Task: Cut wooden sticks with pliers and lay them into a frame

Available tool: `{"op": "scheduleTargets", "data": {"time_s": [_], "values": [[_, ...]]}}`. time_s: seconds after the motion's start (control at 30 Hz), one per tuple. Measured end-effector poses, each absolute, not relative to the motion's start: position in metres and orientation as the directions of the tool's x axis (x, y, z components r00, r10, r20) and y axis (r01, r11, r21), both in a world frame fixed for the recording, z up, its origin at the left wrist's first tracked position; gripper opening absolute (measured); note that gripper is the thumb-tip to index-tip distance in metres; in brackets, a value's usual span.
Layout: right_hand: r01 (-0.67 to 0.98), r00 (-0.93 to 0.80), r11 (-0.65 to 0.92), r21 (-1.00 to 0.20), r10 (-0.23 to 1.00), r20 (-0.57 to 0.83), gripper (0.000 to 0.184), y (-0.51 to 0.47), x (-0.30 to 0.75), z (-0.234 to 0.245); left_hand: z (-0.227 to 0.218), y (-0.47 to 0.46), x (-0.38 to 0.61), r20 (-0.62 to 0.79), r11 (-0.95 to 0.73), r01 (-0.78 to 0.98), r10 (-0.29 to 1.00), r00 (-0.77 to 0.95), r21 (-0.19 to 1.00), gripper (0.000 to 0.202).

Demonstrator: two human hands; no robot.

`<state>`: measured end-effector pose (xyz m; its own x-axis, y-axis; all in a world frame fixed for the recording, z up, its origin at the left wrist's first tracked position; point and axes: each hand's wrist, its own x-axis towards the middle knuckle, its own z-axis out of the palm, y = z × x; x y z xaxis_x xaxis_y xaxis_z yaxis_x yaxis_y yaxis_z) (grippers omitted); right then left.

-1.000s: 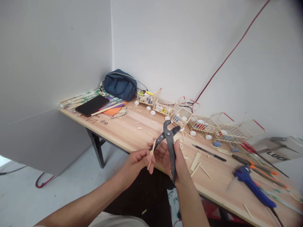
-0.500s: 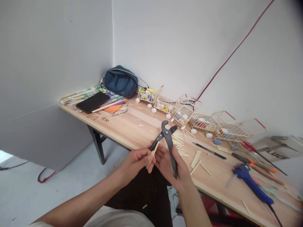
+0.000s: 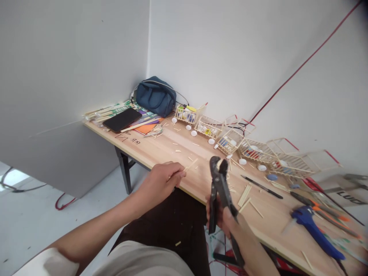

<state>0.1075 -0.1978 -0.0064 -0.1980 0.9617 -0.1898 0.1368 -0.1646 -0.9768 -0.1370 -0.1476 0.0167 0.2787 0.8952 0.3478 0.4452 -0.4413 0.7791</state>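
Note:
My left hand [image 3: 161, 180] is closed in a pinch on a thin wooden stick [image 3: 188, 166] that points up and right over the front edge of the wooden table [image 3: 161, 153]. My right hand [image 3: 227, 222] grips the handles of black pliers [image 3: 220, 180], held upright with the jaws nearly closed and nothing visible between them. The two hands are apart, the pliers to the right of the stick. Cut sticks [image 3: 244, 195] lie on the table just beyond the pliers.
A row of small stick-built baskets [image 3: 230, 140] runs along the wall. At the far left lie a blue bag [image 3: 155, 96], a black phone [image 3: 122, 119] and coloured paper. At the right lie a black pen [image 3: 261, 186], a blue glue gun [image 3: 314, 232] and screwdrivers.
The hands have drawn apart. The left hand moved left with the stick; the right hand pulled the pliers right and down, and their jaws closed from wide open.

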Motion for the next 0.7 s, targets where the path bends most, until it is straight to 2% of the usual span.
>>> {"op": "scheduleTargets", "data": {"time_s": [0.1,0.23,0.4,0.53,0.7], "values": [[0.227,-0.202,-0.198,-0.954,0.948,-0.245,0.065,-0.213,0.102,-0.009,0.017,-0.146,-0.138,0.373,-0.495,0.559,0.869,0.325,0.665,0.031],[0.268,-0.241,-0.185,-0.945,0.937,-0.252,0.060,-0.218,0.090,0.000,0.022,-0.148,-0.138,0.371,-0.527,0.648,0.849,0.375,0.550,0.030],[0.339,-0.329,-0.167,-0.926,0.901,-0.283,0.059,-0.207,0.085,0.005,0.025,-0.151,-0.139,0.347,-0.534,0.691,0.844,0.408,0.487,0.031],[0.396,-0.346,-0.111,-0.912,0.901,-0.260,0.059,-0.203,0.080,0.008,0.020,-0.152,-0.139,0.287,-0.537,0.710,0.843,0.454,0.455,0.030],[0.410,-0.349,-0.124,-0.904,0.894,-0.281,0.063,-0.201,0.075,0.014,0.016,-0.153,-0.139,0.234,-0.539,0.765,0.842,0.486,0.353,0.028]]}}
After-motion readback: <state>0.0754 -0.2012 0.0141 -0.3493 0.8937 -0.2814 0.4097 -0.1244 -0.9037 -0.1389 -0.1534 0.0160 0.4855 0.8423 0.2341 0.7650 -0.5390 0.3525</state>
